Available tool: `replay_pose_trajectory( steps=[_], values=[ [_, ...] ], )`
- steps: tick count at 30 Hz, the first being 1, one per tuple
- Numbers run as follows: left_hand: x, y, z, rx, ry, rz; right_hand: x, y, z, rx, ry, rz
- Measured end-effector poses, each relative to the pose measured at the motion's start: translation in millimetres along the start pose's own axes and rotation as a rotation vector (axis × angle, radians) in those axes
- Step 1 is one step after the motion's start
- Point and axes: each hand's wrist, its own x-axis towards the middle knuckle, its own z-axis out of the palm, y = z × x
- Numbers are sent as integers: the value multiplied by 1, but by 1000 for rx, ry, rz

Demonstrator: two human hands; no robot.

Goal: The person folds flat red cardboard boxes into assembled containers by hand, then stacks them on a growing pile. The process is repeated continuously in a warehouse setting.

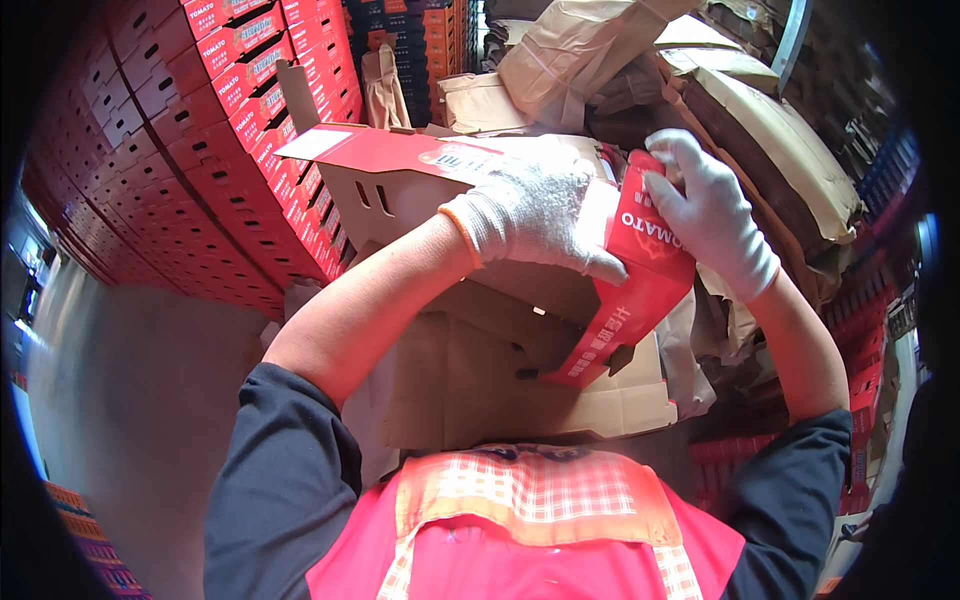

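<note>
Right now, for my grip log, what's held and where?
A red carton: right hand grips its end panel's far part; left hand lies over the adjoining wall.

Warehouse or packing storeroom suggested. Red boxes [245, 100] stacked in tall columns at left; dark and orange crates [437, 50] piled behind; brown paper bundles [775, 150] heaped at upper right. Grey floor [150, 390] seen at left; partly folded carton [645, 290] handled among stacks.

Glossy red-faced cardboard box [645, 275], its brown side [415, 212] apparently matt
</note>
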Motion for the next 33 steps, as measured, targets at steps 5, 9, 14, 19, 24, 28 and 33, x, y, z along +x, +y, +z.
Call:
replay_pose_trajectory(
  steps=[5, 9, 14, 19, 24, 28, 33],
  values=[
    [0, 0, -5, -158, -85, 0, -4, 10, -13, 57, -198, 20],
    [-3, -4, 0, -247, -145, -57, 17, 5, 0, -374, -246, -313],
    [-14, -5, 15, -32, 50, -15, 44, 8, 48, -328, -352, -165],
    [-11, -21, 28, -836, 432, 101, 35, -15, 53, -6, -256, -35],
    [-36, -51, 40, -822, 652, 73, 16, -64, 47, -80, -397, -244],
    [-118, -48, 50, -210, 526, 299, 28, -34, 35, 144, -302, -28],
    [-217, -2, 74, -163, 348, 101, -4, 76, 2, 945, -361, 363]
  ],
)
